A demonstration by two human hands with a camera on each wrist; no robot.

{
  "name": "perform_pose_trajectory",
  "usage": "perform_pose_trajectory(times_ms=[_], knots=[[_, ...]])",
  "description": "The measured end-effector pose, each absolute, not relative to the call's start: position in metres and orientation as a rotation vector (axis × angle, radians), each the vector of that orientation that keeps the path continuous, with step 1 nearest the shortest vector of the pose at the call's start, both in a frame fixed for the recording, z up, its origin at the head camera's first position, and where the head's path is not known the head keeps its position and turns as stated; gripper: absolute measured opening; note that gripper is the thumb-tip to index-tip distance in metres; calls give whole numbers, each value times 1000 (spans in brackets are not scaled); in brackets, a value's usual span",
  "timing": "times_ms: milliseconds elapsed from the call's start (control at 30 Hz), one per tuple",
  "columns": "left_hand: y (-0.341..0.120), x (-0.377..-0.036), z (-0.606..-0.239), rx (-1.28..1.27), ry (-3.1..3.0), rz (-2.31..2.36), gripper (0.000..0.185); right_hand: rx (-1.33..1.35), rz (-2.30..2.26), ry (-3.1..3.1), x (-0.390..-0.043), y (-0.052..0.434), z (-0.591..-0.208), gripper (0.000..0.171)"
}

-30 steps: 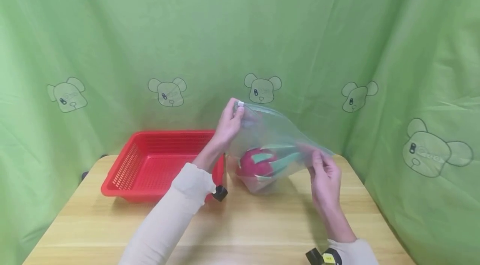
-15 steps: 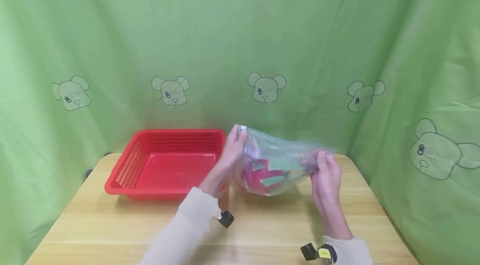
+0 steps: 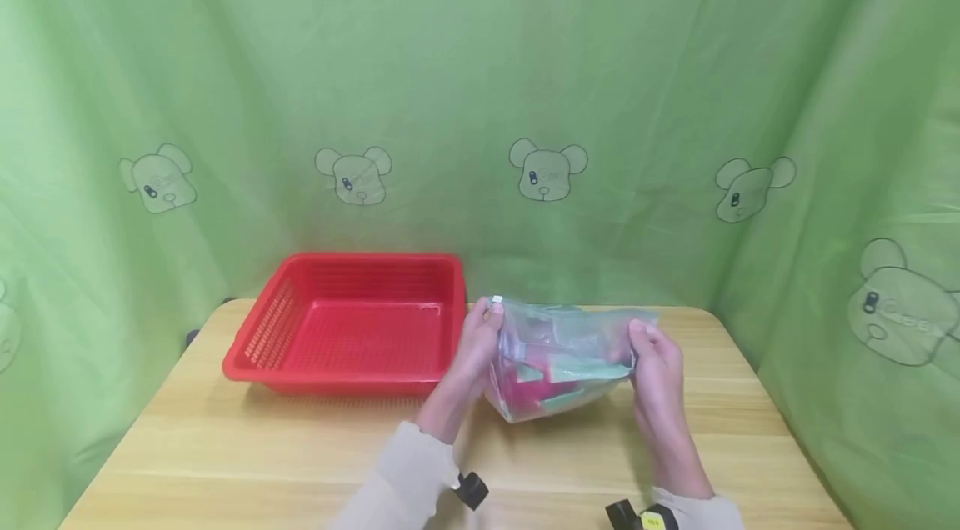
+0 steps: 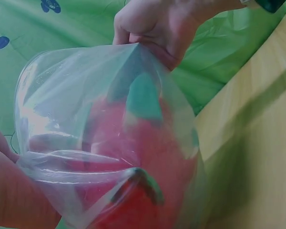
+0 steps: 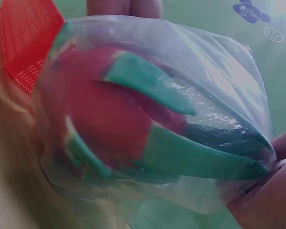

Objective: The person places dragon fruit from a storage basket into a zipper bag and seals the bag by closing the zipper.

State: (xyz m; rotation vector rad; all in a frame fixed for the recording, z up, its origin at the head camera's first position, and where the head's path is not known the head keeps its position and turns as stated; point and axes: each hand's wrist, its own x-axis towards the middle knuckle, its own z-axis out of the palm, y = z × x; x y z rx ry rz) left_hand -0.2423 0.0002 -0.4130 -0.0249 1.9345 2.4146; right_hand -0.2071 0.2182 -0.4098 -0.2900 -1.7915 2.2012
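Observation:
A clear plastic slider bag hangs between my hands over the table, right of the red basket. Inside lies a dragon fruit, pink-red with long green scales, seen through the film in all views. My left hand pinches the bag's upper left corner, thumb beside a white slider. The upper right corner is gripped between thumb and fingers of my right hand. The bag's top edge runs taut from one hand to the other. In the right wrist view, the tips of the green scales reach close to my right hand.
A red plastic basket with slotted walls stands on the wooden table, just left of my left hand. Green curtains printed with bear faces hang behind and at both sides. Black wrist cameras sit at both cuffs.
Both hands keep hold of the bag. My left hand has come down from high up, levelling the bag's top edge, and the bag with the dragon fruit has moved nearer to me.

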Motion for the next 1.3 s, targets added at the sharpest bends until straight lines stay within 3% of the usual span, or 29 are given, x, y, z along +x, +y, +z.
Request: perform_pose_trajectory(times_ms=[267,500,633,1300], knots=[[-3,-233,-434,-69,1795,2455,25,-241,2218,-1974,-205,224,-416,30],[3,-234,-443,-125,1931,2426,23,-180,1986,-2249,-206,230,-419,25],[9,-234,-451,-132,2010,2471,20,-130,1821,-2353,-205,228,-423,31],[21,-241,-477,-189,2460,2319,9,45,1642,-2421,-227,221,-477,22]])
